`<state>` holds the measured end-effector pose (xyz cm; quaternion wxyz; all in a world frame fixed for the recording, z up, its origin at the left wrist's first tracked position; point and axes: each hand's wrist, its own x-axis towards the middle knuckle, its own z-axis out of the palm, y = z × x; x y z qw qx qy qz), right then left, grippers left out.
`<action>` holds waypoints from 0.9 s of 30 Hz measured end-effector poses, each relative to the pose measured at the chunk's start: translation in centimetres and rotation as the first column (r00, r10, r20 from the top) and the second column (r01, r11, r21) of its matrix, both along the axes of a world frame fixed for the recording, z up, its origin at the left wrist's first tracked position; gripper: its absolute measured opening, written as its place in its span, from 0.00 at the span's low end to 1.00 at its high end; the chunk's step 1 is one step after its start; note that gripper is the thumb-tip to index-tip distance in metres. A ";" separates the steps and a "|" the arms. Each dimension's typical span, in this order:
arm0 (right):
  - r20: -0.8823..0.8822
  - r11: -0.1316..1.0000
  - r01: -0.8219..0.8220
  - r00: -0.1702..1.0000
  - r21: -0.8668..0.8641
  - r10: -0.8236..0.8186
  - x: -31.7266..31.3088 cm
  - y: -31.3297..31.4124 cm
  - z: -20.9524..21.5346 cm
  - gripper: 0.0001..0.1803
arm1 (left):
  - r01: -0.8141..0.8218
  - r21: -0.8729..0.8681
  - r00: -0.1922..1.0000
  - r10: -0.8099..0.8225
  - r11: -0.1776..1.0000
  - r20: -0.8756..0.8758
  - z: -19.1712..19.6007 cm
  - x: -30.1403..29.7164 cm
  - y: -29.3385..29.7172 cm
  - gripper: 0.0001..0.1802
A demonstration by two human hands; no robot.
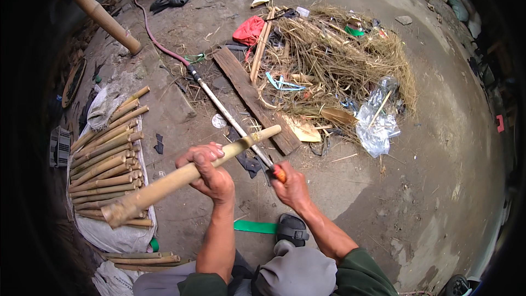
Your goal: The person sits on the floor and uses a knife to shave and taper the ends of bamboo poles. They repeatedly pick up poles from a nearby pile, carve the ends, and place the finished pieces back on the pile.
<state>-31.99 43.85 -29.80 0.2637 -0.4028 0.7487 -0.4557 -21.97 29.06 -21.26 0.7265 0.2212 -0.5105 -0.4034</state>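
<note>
My left hand point(211, 172) is wrapped round a thick length of bamboo point(192, 175), which slants up from lower left to right. The bamboo's wide end points toward the lower left. My right hand point(290, 186) is closed on an orange-red handle point(279, 172), just below the bamboo's right end. In line with the handle runs a long pale metal rod point(219, 101), crossing the bamboo near that end. At its far end the rod meets a reddish hose point(159, 41). Whether the handle and rod are one tool, I cannot tell.
Cut bamboo pieces point(107, 167) are stacked on a white sack at left. A wooden plank point(255, 101) lies ahead, beside a heap of dry straw point(334, 57) and litter with clear plastic point(378, 123). A thick bamboo post point(104, 16) stands at upper left.
</note>
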 end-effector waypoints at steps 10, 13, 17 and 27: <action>0.111 0.961 -0.011 0.994 0.277 -0.021 -3.0 -2.4 -2.9 0.11 | 0.069 0.174 0.997 -0.061 0.982 -0.051 -0.8 3.0 0.2 0.12; -0.044 0.952 -0.298 0.954 -0.066 0.295 -2.2 -2.6 -2.7 0.12 | 0.087 0.186 0.995 -0.096 0.979 0.039 -1.0 3.2 0.1 0.12; 0.069 0.992 -0.104 0.993 0.074 0.099 -0.9 -4.2 -2.8 0.13 | 0.063 0.207 0.997 -0.052 0.976 -0.059 -0.7 3.1 -0.2 0.11; -0.006 0.943 0.108 0.994 0.315 -0.112 -3.2 -4.0 -4.1 0.14 | 0.016 0.265 0.997 0.005 0.964 -0.080 -1.0 4.2 -0.8 0.11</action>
